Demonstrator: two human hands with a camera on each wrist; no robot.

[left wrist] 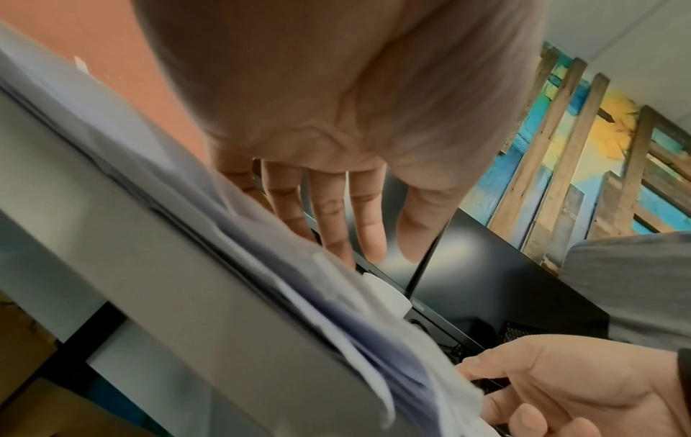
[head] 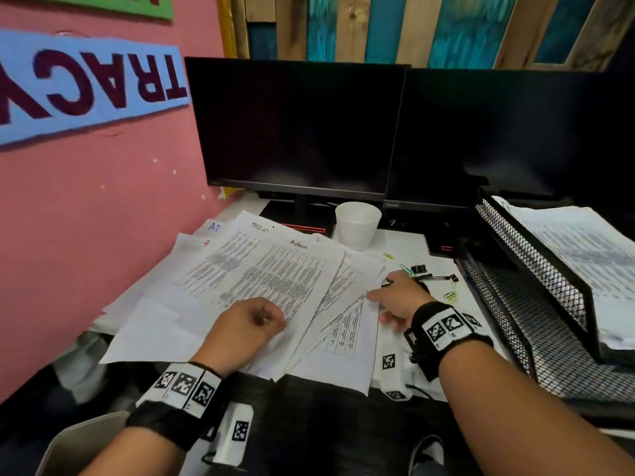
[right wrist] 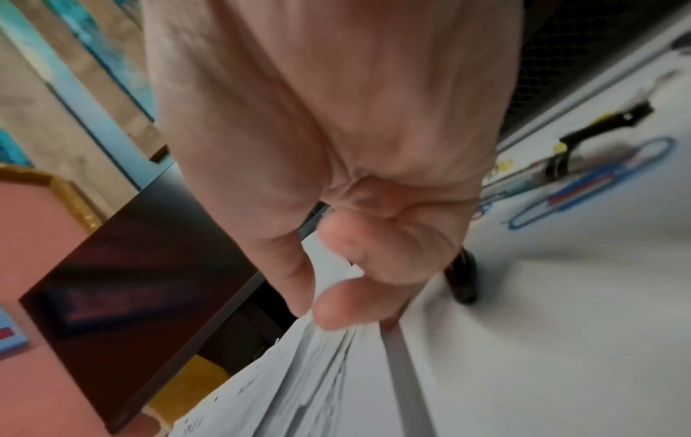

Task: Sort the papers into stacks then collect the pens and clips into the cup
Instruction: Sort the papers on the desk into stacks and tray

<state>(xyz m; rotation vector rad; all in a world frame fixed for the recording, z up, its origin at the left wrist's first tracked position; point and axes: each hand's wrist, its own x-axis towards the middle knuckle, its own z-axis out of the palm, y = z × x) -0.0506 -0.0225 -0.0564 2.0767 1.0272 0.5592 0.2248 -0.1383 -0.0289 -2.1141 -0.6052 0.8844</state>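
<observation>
Printed papers [head: 261, 280] lie fanned across the desk, some with handwritten headings. My left hand [head: 247, 324] rests on the top sheets; in the left wrist view its fingers [left wrist: 336, 213] are straight. My right hand [head: 395, 300] pinches the right edge of the paper pile [right wrist: 329, 363] between thumb and fingers [right wrist: 336, 313]. A white cup [head: 357, 225] stands empty behind the papers. Just beyond my right hand lie a pen [head: 436, 278], a black binder clip [head: 418, 268] and coloured paper clips [head: 450, 296]. A blue paper clip [right wrist: 590, 183] shows in the right wrist view.
Two dark monitors [head: 299, 132] stand at the back of the desk. A black mesh tray [head: 536, 286] at the right holds more papers on its upper tier. A pink wall [head: 86, 218] borders the desk on the left. The papers overhang the desk's front edge.
</observation>
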